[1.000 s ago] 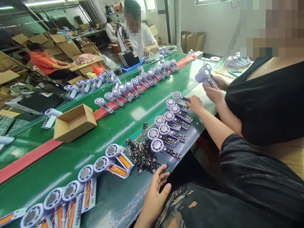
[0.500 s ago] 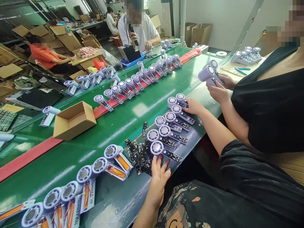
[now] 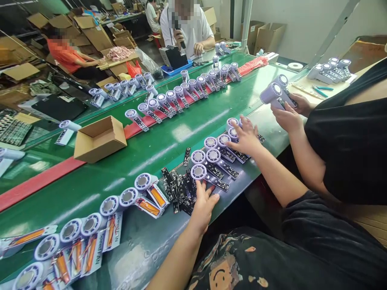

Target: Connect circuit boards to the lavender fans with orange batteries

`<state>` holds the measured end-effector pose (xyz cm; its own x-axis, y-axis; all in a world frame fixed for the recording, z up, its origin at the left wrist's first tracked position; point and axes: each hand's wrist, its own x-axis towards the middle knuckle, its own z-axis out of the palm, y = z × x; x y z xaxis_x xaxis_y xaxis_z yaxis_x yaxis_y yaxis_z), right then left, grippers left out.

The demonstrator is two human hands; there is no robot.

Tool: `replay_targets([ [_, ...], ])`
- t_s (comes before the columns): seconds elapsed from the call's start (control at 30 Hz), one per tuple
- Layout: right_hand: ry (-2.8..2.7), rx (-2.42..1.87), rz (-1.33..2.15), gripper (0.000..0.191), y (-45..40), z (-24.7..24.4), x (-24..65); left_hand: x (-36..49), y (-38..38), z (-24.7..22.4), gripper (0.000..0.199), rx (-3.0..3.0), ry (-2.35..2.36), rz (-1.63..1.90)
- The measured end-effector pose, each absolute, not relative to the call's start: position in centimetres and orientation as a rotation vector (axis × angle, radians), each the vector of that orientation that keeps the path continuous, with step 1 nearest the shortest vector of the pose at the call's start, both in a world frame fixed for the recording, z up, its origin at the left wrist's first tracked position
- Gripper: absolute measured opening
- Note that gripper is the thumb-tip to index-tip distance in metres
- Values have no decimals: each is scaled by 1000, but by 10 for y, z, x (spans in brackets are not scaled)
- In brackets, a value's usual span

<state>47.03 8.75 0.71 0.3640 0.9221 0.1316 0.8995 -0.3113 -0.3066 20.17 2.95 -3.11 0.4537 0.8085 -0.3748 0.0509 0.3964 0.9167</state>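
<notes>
My left hand [image 3: 204, 203] is open, fingers spread, its fingertips by the nearest purple fan [image 3: 198, 172] in a cluster of fans with black circuit boards on their handles. Over the far end of that cluster is my right hand [image 3: 245, 137], also open with spread fingers, partly hiding the fans beneath it. Loose circuit boards [image 3: 178, 187] lie in a pile left of the cluster. Further left, a row of fans [image 3: 110, 205] shows orange batteries and wires in open handles.
An open cardboard box [image 3: 101, 141] sits on the green belt [image 3: 163, 151], near a row of fans on a red strip [image 3: 48, 177]. At right a co-worker's hands [image 3: 287, 114] hold two fans. Another person in white sits across the belt.
My right hand has lifted from the far fans' handles and opened above them. The cluster sits a little farther from the bench's near edge. The whole view has shifted slightly.
</notes>
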Motion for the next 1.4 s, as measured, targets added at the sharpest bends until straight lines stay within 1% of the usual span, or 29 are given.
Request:
replay_targets([
  [0.1,-1989,-2037,53,82,93,6,432,204,36,-31,112,1063,971,580],
  [0.23,-2276,-1811,137,78,102,-3,405,210,44,-31,111,1056,963,534],
  [0.43,-2239,-1836,126,72,111,-10,416,220,58,-37,101,1031,989,671],
  [0.57,-2208,-1884,98,71,111,-10,429,225,69,-38,95,990,947,668],
  [0.77,-2185,-1899,53,69,111,-13,444,244,75,-35,98,978,943,671],
  [0.9,-2163,-1887,75,72,106,-12,445,248,75,-39,98,996,947,690],
  [0.97,-2053,-1890,24,70,98,-11,449,246,72,-43,94,992,940,686],
  [1.07,-1696,-1972,-111,52,84,-12,469,239,66,-50,82,1034,980,683],
  [1.13,-1382,-2136,-143,45,75,-15,494,236,62,-54,69,1180,998,652],
  [1.23,-911,-2501,-34,50,64,-19,534,232,57,-51,48,1615,950,594],
  [1.27,-844,-2562,10,52,62,-21,545,231,57,-48,43,1791,920,589],
  [1.4,-884,-2630,134,54,63,-34,568,225,68,-27,34,2387,936,605],
])
